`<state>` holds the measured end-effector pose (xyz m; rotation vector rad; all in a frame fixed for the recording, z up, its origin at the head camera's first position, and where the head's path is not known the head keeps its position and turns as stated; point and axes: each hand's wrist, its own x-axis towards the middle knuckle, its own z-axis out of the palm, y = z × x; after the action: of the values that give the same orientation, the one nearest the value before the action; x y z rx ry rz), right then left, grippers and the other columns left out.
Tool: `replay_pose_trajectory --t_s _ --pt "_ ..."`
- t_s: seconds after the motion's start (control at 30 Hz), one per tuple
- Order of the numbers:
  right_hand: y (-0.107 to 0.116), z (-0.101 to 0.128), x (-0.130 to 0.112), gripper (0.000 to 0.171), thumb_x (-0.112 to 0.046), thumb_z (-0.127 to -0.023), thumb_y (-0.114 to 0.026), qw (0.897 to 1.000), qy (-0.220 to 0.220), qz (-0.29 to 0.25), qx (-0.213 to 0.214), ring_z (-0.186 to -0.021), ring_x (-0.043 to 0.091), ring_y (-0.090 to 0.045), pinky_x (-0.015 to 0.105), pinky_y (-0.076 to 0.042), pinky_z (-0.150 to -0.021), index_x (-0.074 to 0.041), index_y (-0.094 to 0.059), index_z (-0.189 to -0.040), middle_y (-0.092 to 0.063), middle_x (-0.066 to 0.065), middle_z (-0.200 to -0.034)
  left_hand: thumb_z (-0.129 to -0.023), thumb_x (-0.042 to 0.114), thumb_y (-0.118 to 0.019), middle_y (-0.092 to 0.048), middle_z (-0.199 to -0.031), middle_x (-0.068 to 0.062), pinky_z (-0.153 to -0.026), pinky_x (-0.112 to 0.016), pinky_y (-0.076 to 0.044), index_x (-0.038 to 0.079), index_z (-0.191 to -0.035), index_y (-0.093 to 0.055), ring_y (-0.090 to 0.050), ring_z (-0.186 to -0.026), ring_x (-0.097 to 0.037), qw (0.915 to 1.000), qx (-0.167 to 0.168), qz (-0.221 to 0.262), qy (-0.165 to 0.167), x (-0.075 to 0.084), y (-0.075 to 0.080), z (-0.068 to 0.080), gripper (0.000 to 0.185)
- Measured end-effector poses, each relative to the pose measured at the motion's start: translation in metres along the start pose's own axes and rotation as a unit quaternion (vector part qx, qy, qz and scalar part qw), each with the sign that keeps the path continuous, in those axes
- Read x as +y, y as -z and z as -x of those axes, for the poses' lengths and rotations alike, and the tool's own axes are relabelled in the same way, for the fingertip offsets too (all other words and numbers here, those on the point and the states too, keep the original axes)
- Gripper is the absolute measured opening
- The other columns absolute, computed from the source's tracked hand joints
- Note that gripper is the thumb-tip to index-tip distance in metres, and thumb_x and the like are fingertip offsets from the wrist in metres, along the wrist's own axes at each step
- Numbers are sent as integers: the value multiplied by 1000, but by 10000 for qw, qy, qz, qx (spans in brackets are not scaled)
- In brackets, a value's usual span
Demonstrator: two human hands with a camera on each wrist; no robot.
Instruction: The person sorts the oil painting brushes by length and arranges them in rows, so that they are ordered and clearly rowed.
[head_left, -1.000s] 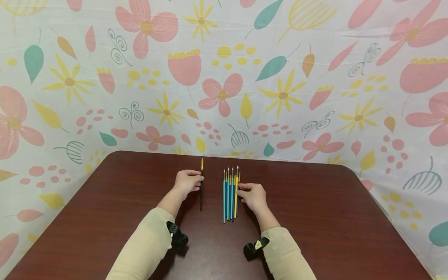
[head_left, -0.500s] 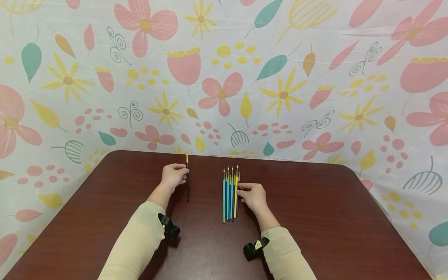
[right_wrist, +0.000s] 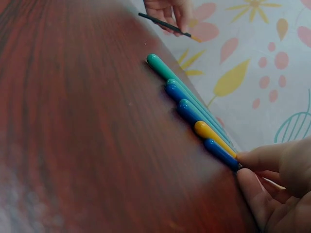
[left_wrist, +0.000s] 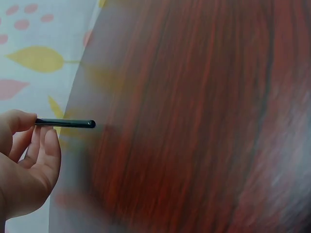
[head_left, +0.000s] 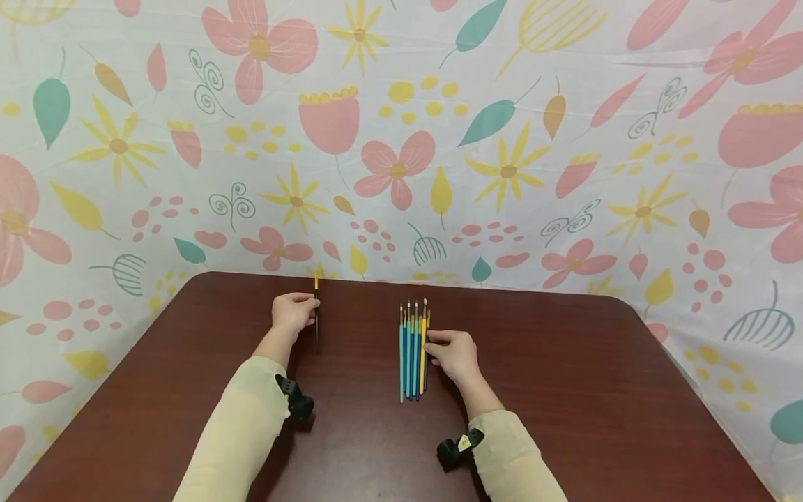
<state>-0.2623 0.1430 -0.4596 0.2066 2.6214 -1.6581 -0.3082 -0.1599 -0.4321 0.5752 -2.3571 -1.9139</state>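
My left hand [head_left: 293,312] pinches a black paintbrush [left_wrist: 73,123] with a yellow tip, held bristles away toward the table's far edge. In the left wrist view its rounded handle end points right, while the hand covers the tip end. Toward the middle of the table lies a row of several slim paintbrushes [head_left: 409,359] in turquoise and blue, side by side with bristles away from me. A yellow paintbrush [right_wrist: 214,137] is near the row's right side. Outermost right is a dark blue paintbrush [right_wrist: 221,153], pinched between thumb and forefinger of my right hand [head_left: 454,353].
The dark red-brown wooden table [head_left: 583,404] has rounded far corners. Right behind its far edge hangs a white cloth [head_left: 564,90] printed with flowers and leaves. Small black cameras [head_left: 297,403] are strapped at both wrists over light sleeves [head_left: 235,425].
My left hand has carried the black paintbrush leftward and slightly farther away from me, widening the gap to the row. My right hand has stayed at the row's right end.
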Motion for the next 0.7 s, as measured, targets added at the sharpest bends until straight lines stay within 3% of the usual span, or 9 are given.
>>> replay_pose_trajectory --t_s 0.33,0.7 --pt "-1 1 0 29 -11 -78 -68 10000 10 24 0 -67 14 -64 28 -53 -56 -10 -67 -107 -62 12 -108 -83 14 -61 -62 -102 -17 -63 -27 -53 2 -108 -64 -62 -81 -23 9970 299 -699 -166 -5 14 -12 28" --pt "2 0 1 29 -8 -78 -67 9999 132 -33 4 -63 13 -63 27 -53 -55 -7 -67 -107 -63 14 -106 -86 15 -59 -61 -107 -19 -68 -32 -52 3 -108 -64 -61 -88 -27 9959 369 -821 -76 -3 17 -19 26"
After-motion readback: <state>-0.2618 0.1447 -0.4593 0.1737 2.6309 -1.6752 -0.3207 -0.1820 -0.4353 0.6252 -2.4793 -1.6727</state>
